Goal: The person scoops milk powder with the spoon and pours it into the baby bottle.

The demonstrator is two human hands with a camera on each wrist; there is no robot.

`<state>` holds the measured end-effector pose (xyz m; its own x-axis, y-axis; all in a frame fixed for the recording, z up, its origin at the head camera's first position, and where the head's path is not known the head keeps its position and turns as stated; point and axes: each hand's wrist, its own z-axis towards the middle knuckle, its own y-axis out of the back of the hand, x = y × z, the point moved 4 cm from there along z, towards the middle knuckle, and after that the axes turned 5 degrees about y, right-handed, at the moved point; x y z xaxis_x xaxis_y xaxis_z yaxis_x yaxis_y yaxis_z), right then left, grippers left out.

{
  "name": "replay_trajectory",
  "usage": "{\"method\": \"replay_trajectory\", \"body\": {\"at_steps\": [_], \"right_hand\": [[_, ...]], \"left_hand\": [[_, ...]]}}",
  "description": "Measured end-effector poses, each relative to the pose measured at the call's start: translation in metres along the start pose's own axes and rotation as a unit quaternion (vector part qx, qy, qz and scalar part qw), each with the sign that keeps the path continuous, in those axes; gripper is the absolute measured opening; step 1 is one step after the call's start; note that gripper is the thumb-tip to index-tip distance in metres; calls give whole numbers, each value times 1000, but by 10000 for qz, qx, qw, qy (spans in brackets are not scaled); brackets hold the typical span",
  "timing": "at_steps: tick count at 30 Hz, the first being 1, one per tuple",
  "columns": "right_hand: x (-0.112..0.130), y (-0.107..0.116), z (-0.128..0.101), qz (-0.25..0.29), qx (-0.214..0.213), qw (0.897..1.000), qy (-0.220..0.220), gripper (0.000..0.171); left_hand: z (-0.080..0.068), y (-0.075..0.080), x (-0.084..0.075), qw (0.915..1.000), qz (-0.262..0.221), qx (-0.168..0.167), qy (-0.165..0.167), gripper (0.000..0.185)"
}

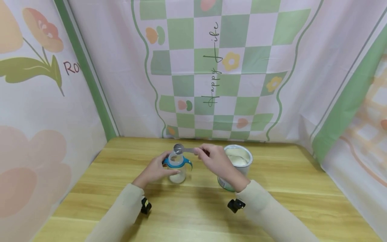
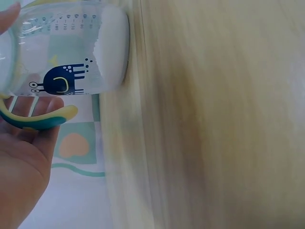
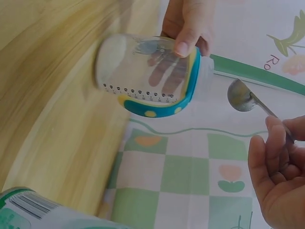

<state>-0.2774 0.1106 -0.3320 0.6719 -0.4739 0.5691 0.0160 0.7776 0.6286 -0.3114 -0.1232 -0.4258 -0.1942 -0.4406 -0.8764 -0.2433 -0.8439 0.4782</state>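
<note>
A clear baby bottle with a blue collar, two handles and white powder at its bottom stands upright on the table. My left hand grips it near the collar, its thumb on one side and its fingers behind. In the left wrist view, a dark printed animal and measuring marks show on the bottle. My right hand pinches the handle of a metal spoon. The round bowl of the spoon is just above the open bottle mouth, apart from it; I see no powder in it.
Right of the bottle, behind my right forearm, stands an open can of pale powder. The wooden table ends at a patterned cloth at the back. A small black device sits at each wrist.
</note>
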Motion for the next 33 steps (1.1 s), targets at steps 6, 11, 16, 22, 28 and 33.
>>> {"method": "replay_trajectory", "body": {"at_steps": [6, 11, 16, 22, 28, 33], "right_hand": [[2, 8, 0, 110, 41, 9999, 37, 28], [3, 17, -1, 79, 1, 10000, -7, 29], [0, 28, -3, 38, -120, 9999, -114, 30], [-4, 40, -5, 94, -241, 9995, -194, 29], [-10, 54, -10, 2, -355, 9986, -383, 32], [-15, 66, -17, -128, -400, 9984, -375, 32]], "left_hand": [[0, -1, -1, 9999, 13, 5, -145, 78], [1, -2, -3, 9995, 164, -60, -280, 78], [1, -1, -6, 9993, 212, -4, -323, 80], [0, 1, -11, 9982, 407, -6, -438, 82], [1, 1, -16, 9974, 464, -59, -553, 83], [4, 1, -23, 9953, 630, -138, -726, 79]]}}
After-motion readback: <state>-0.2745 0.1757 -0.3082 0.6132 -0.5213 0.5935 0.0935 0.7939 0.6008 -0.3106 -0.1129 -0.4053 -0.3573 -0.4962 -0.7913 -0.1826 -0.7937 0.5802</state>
